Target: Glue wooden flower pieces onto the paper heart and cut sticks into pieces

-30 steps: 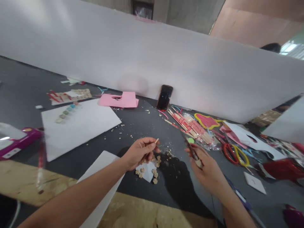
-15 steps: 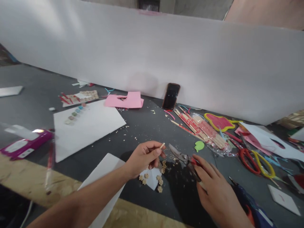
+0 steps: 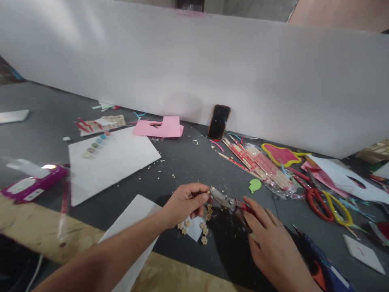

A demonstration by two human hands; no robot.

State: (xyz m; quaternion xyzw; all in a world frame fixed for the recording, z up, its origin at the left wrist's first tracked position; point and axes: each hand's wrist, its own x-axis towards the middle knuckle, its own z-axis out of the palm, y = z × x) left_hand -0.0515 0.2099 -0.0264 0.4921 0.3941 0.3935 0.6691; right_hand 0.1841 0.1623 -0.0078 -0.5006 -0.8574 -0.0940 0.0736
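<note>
My left hand [image 3: 189,202] pinches a small wooden stick, most of it hidden by the fingers. My right hand [image 3: 270,239] is wrapped around the red handles of a pair of pruning shears [image 3: 229,202]. The tips of the shears are at the fingertips of my left hand, against the stick's end. Below my left hand, several small flower-shaped wooden pieces [image 3: 204,229] lie on and around a small white paper [image 3: 193,230] on the dark table.
A phone [image 3: 219,121] leans on the white wall. Wrapped sticks [image 3: 264,164], a green leaf shape [image 3: 254,185] and scissors [image 3: 330,207] lie right. White sheets [image 3: 112,162], pink paper [image 3: 161,127] and a purple device [image 3: 33,184] are left.
My right hand has moved left with the shears, bringing their blades from a gap away to the fingertips of my left hand. My left hand has barely moved.
</note>
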